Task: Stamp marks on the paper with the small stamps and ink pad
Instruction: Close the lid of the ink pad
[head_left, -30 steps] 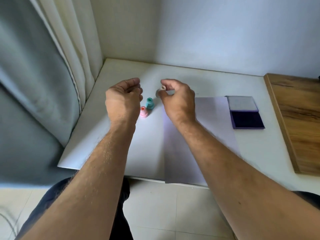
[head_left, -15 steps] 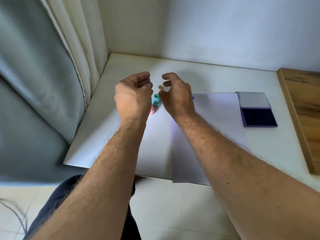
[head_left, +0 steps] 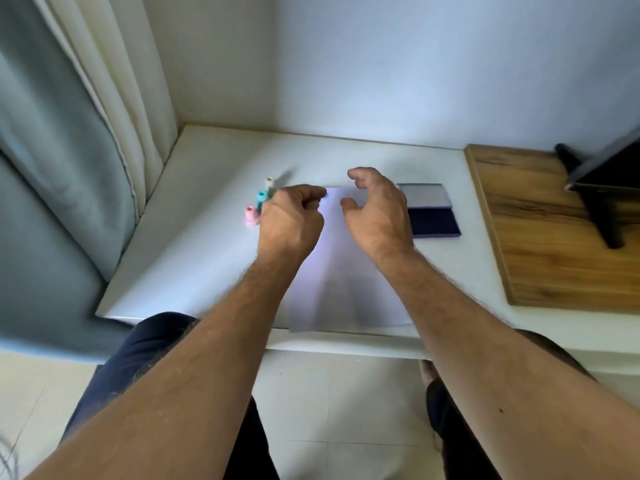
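Observation:
Three small stamps stand in a row on the white table (head_left: 194, 258): a cream stamp (head_left: 269, 183), a teal stamp (head_left: 261, 197) and a pink stamp (head_left: 251, 215). My left hand (head_left: 291, 221) hovers just right of them with its fingers curled. Its fingertips are at a small bluish thing (head_left: 323, 199) by the paper's far left corner, too blurred to name. The white paper (head_left: 346, 275) lies in front of me. My right hand (head_left: 379, 209) is above the paper's far edge, fingers spread, holding nothing. The open ink pad (head_left: 434, 221) lies right of it.
A wooden board (head_left: 554, 244) lies at the table's right end with a black stand (head_left: 602, 192) on it. Curtains (head_left: 86, 150) hang along the left edge and a wall closes the back. My knees are under the table's near edge.
My right hand has let go of the cream stamp, which now stands behind the teal one. Both hands have shifted right, toward the paper and the ink pad.

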